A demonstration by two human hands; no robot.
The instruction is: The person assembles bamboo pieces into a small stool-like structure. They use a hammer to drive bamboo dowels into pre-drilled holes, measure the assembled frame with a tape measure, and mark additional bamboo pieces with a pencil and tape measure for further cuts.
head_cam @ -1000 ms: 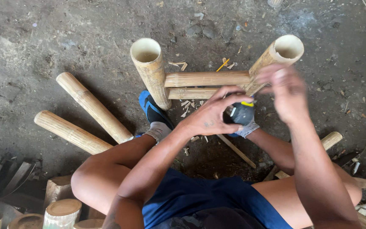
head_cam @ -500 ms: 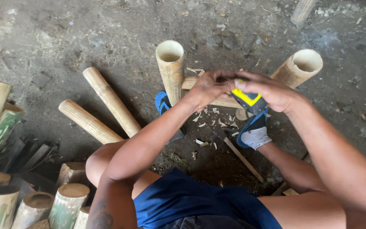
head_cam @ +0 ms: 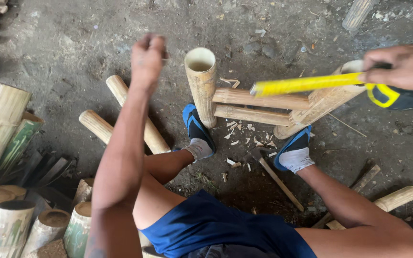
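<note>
My right hand (head_cam: 405, 64) grips a dark tape measure with yellow trim (head_cam: 393, 95) at the right edge. Its yellow blade (head_cam: 307, 83) sticks out leftward over a bamboo frame. The frame has an upright bamboo post (head_cam: 201, 81), a tilted post (head_cam: 326, 100) and two crossbars (head_cam: 259, 98) between them. My left hand (head_cam: 146, 57) is raised left of the upright post, fingers closed, apart from the blade's tip. I cannot see anything in it. My feet in blue shoes (head_cam: 197, 131) rest against the frame.
A hammer (head_cam: 271, 172) lies on the dirt floor between my feet among wood chips. Two loose bamboo poles (head_cam: 135, 114) lie left of the frame. Several cut bamboo sections (head_cam: 5, 124) stand at the lower left. Another pole (head_cam: 397, 198) lies at the lower right.
Both hands were together on the tape measure. Now my left hand has swung up and left, my right hand has moved right, and the yellow blade is pulled out.
</note>
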